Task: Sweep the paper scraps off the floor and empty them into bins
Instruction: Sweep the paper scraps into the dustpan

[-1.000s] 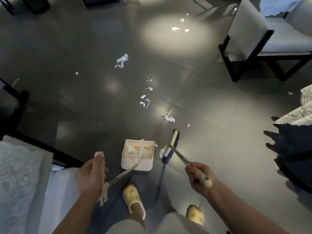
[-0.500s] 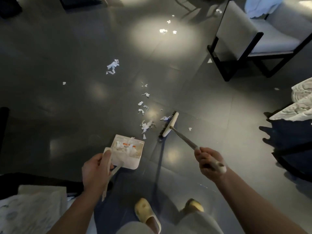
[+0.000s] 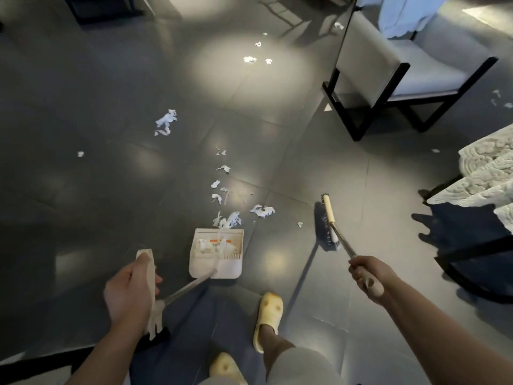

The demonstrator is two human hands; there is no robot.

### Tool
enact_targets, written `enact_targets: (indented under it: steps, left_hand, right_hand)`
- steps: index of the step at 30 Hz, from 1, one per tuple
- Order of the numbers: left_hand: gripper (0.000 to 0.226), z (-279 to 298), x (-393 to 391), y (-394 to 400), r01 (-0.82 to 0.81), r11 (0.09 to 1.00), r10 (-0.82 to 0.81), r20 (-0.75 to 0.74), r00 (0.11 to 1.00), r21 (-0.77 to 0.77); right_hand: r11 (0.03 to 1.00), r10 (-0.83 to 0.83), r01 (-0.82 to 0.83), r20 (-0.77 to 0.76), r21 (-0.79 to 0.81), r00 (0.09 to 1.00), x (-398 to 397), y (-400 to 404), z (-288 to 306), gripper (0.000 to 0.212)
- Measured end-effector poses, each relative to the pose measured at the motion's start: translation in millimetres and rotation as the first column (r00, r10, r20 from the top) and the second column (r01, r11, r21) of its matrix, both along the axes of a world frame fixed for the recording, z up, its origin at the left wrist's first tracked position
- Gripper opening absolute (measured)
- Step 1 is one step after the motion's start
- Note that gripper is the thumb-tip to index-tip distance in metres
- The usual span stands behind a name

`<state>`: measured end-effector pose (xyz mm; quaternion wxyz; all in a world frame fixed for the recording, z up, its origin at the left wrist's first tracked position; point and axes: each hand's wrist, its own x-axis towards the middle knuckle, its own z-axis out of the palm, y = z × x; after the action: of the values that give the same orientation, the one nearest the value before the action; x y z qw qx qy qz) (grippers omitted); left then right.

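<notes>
The left hand grips the cream plastic long-handled dustpan; the right hand has its fingers curled round the cream-backed dark-bristled broom; the light, probably flimsy white paper scraps lie on the dark tiled floor beside the pan's mouth, so gentle strokes seem best.

Left hand: grips the flat cream handle of the dustpan — pan on the floor, mouth facing away from the person.
Dustpan contents: white paper scraps heaped inside.
Right hand: grips the end of the broom handle; brush head on the floor, right of the dustpan and apart from it.
Paper scraps: a clump just beyond the pan's mouth, a trail leading farther out, more scattered across the dark tiled floor.
Feet: yellow slippers.
Chair: upper right — pale cushion, dark frame.
</notes>
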<state>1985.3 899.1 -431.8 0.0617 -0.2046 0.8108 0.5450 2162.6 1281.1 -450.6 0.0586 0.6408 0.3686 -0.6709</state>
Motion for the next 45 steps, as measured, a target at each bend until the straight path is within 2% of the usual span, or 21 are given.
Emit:
enact_targets:
  steps: [4, 7, 11, 14, 19, 23, 27, 30, 33, 36, 41, 45]
  left_hand:
    - [0.054, 1, -17, 15, -0.044, 0.999, 0.044, 0.002, 0.999, 0.023]
    - [0.051, -1, -29, 37, -0.022, 1.000, 0.022, -0.011, 1.000, 0.017]
    - [0.046, -8, -40, 78, 0.113, 0.993, -0.114, -0.020, 0.993, -0.024]
    - [0.041, -7, -48, 112, 0.174, 0.985, -0.174, -0.011, 0.985, 0.002]
    - [0.043, -7, -64, 144, 0.128, 0.991, -0.126, -0.042, 0.991, 0.044]
    - [0.046, -8, -77, 156, 0.102, 0.994, -0.100, -0.045, 0.994, 0.046]
    - [0.052, -3, -93, 162, 0.083, 0.996, -0.081, -0.044, 0.996, 0.040]
    - [0.046, 2, -103, 161, 0.088, 0.995, -0.087, -0.029, 0.996, 0.035]
    - [0.046, 2, -112, 148, 0.086, 0.996, -0.086, 0.018, 0.996, 0.012]
    - [0.045, 0, -120, 132, 0.060, 0.998, -0.062, 0.072, 0.995, 0.026]
    - [0.045, 1, -143, 107, 0.127, 0.992, -0.127, 0.046, 0.991, 0.013]
    - [0.041, 8, -163, 85, 0.164, 0.986, -0.165, 0.038, 0.986, 0.015]
  right_hand:
    - [0.999, 0.026, -0.029, 0.060, 0.039, 0.998, -24, 20, -16, 0.019]
    - [0.995, 0.089, -0.087, 0.030, -0.050, 0.996, -49, 16, -29, 0.015]
    - [0.954, 0.109, -0.140, -0.129, -0.264, 0.986, -70, 25, -29, 0.016]
    - [0.940, 0.082, -0.156, -0.246, -0.302, 0.966, -70, 52, -17, 0.013]
    - [0.977, 0.113, -0.153, -0.246, -0.148, 0.963, -45, 81, -9, 0.016]
    - [0.990, 0.116, -0.109, -0.073, 0.088, 0.991, -23, 104, -4, 0.014]
    - [0.981, -0.044, 0.029, 0.071, 0.194, 0.997, -6, 130, -1, 0.008]
    - [0.980, -0.179, 0.170, 0.089, 0.106, 0.980, 6, 140, -5, 0.008]
    - [0.957, -0.257, 0.261, 0.048, -0.124, 0.965, 11, 128, -14, 0.021]
    - [0.949, -0.202, 0.208, 0.051, -0.236, 0.978, -1, 86, -23, 0.027]
    - [0.957, -0.165, 0.160, -0.003, -0.240, 0.986, -57, 8, -27, 0.022]
    - [0.965, -0.079, 0.056, -0.082, -0.255, 0.993, -106, -24, -21, 0.017]
